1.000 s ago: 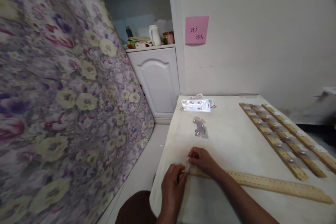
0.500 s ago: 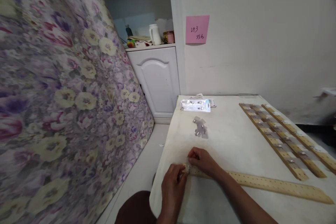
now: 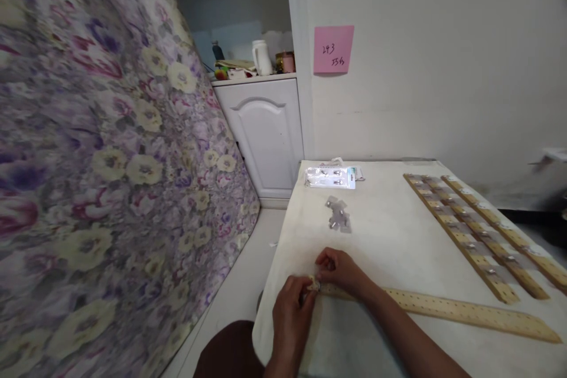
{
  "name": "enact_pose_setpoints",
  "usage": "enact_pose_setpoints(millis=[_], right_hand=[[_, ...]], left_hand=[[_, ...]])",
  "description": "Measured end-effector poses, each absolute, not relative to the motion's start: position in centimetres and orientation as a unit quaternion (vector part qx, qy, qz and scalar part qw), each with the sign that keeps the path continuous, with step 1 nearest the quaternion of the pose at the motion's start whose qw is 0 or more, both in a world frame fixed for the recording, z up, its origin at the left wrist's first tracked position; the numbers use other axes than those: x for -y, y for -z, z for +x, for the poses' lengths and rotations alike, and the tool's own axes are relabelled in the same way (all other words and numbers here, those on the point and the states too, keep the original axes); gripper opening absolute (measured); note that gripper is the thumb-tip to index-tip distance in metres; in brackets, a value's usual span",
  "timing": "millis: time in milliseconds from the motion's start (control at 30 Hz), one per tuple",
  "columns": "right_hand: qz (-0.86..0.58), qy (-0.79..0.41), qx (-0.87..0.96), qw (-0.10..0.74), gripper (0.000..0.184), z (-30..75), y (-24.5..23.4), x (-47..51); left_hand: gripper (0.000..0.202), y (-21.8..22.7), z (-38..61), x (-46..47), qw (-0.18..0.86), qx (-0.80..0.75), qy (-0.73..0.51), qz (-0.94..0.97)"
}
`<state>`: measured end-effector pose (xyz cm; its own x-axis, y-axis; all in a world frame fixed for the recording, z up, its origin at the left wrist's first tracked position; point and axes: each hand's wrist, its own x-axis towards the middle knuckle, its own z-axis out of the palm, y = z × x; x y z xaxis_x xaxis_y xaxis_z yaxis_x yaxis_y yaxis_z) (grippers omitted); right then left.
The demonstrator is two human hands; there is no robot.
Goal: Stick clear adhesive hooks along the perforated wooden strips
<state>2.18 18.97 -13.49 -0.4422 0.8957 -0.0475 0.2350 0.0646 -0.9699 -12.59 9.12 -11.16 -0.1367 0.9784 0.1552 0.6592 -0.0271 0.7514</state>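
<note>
A long wooden strip with rows of small holes (image 3: pixel 447 307) lies across the near part of the white table (image 3: pixel 390 248). Both my hands meet at its left end. My left hand (image 3: pixel 290 313) has its fingers curled against the strip's tip. My right hand (image 3: pixel 341 271) pinches a small clear piece onto that same end. What exactly sits between the fingers is too small to name. A little pile of clear hooks (image 3: pixel 339 215) lies on the table just beyond my hands.
Three more perforated strips with clear hooks (image 3: pixel 478 230) lie at the right. A packet of hooks (image 3: pixel 330 177) rests at the table's far edge. A flowered mattress (image 3: pixel 101 159) leans at the left, a white cabinet (image 3: pixel 263 130) stands behind, and a pink note (image 3: pixel 333 50) hangs on the wall.
Hands stay at the strip's left end; fingers shift only slightly. The view has barely moved.
</note>
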Motion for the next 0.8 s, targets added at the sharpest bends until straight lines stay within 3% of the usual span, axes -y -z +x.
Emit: enact_pose_setpoints(millis=[133, 667, 800], right_hand=[[-0.429, -0.512, 0.677, 0.308, 0.033, 2.2, 13.2, -19.0], [-0.404, -0.549, 0.655, 0.325, 0.021, 2.7, 13.2, -19.0], [-0.451, -0.467, 0.682, 0.337, 0.019, 4.4, 12.2, -18.5]], left_hand=[[0.011, 11.2, -12.6, -9.1, 0.224, -0.662, -0.356, 0.620], [0.014, 11.5, -12.8, -9.1, 0.231, -0.653, -0.373, 0.617], [0.016, 11.4, -12.8, -9.1, 0.244, -0.653, -0.377, 0.610]])
